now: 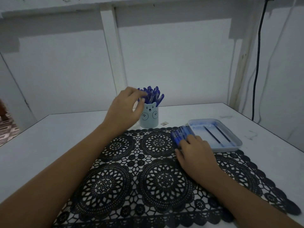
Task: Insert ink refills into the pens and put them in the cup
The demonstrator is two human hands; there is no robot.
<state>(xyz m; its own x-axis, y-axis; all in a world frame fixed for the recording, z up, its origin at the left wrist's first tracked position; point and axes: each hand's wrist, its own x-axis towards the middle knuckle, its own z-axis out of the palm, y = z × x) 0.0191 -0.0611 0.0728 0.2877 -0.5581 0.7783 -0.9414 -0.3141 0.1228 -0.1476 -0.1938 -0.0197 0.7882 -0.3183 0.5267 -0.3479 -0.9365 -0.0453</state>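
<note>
Pens (152, 95) with blue caps stand packed in a pale blue cup (149, 117) with a bear face, at the far edge of the black lace mat (148, 170) that covers the near half of our white worktop (49, 137). Starting from the left, our left hand (126, 109) is raised beside the cup, with its fingertips (142, 94) at the pen caps. The grip is loosely curved and blurred, so we cannot tell whether it has hold of a pen. Just right of the cup a small tag (164, 123) lies on the worktop. Further right, a pile of loose pens (180, 133) lies on the mat, touching the tray's left side. Our right hand (195, 150) rests palm down on this pile, its grip spread nearly flat and closed round nothing. The shallow tray (236, 146) holds two dark ink refills (212, 134) lying side by side. A black cable (258, 63) hangs down the wall at the far right.
</note>
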